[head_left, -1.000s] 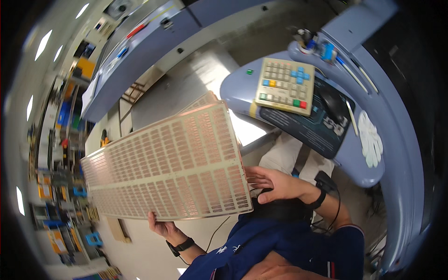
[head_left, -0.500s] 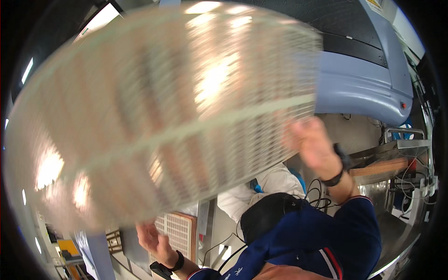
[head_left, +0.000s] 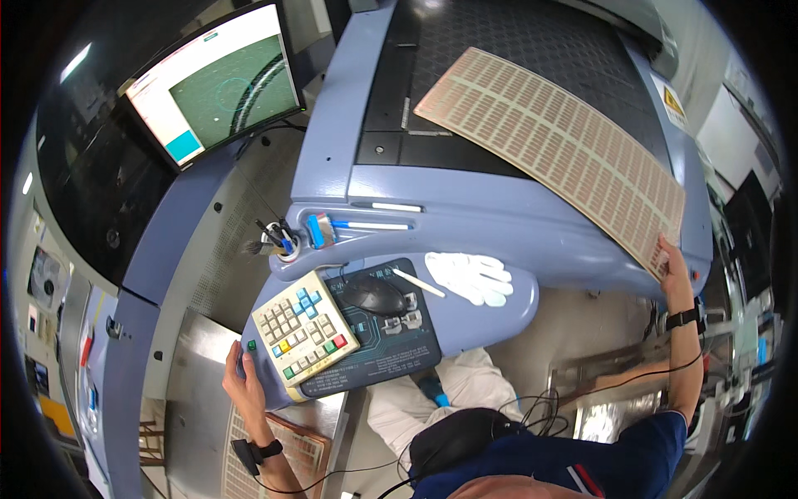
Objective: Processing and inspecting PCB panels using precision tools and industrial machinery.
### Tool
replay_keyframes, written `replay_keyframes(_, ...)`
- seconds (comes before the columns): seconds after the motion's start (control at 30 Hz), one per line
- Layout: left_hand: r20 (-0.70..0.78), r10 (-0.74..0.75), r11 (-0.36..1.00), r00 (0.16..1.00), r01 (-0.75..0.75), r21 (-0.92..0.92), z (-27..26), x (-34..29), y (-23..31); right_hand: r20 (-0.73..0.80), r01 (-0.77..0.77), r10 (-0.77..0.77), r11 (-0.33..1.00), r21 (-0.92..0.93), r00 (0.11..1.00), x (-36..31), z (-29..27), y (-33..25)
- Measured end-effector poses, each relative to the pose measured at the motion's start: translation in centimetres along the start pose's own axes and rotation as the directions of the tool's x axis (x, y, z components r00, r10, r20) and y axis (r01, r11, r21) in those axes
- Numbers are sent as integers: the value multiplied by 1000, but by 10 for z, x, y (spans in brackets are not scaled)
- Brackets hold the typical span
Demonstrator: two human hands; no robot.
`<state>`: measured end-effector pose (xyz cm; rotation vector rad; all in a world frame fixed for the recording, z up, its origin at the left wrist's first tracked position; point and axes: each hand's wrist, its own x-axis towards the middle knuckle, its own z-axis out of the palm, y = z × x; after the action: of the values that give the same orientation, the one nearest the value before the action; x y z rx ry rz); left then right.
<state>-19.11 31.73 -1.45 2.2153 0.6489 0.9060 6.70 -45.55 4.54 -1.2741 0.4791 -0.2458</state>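
A large thin circuit board panel, tan with rows of small rectangles, slants across the black machine bed. My right hand grips its near right corner, fingers closed around the edge; the underside is hidden. At the left, my left hand is open, thumb and fingers apart, beside the left edge of the blue shelf and close to a green button. Nearest to it on the shelf is a cream keypad with coloured keys.
The shelf also bears a black mouse and white gloves. Behind it stand a pen cup and a blue brush. A lit monitor is at the far left. More panels lie low left. Cables hang near my right arm.
The panel, held up by both hands before my view, has gone away and to the right over the machine bed. My left hand has let go; my right hand has moved right, still holding it.
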Motion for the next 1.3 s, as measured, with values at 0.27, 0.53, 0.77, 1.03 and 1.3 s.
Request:
replay_keyframes(0.27, 20, 5, 999, 1000, -6, 35, 11, 3, -3, 239, 381, -950, -148, -913, 203, 165, 78, -101)
replay_keyframes(0.53, 30, 72, 990, 997, -75, 117, 16, -8, -6, 700, 631, -621, -394, -668, 353, -23, 308, 60)
replay_keyframes(0.77, 14, 57, 988, 998, -58, 143, 15, -4, -3, 689, 660, -586, -320, -680, 426, -35, 321, 63)
replay_keyframes(1.03, 3, 108, 976, 994, -107, 188, 17, -6, 0, 661, 672, -641, -292, -680, 390, -41, 313, 71)
replay_keyframes(1.3, 11, 181, 956, 983, -179, 231, 15, -8, 1, 736, 744, -585, -311, -591, 340, -133, 266, 108)
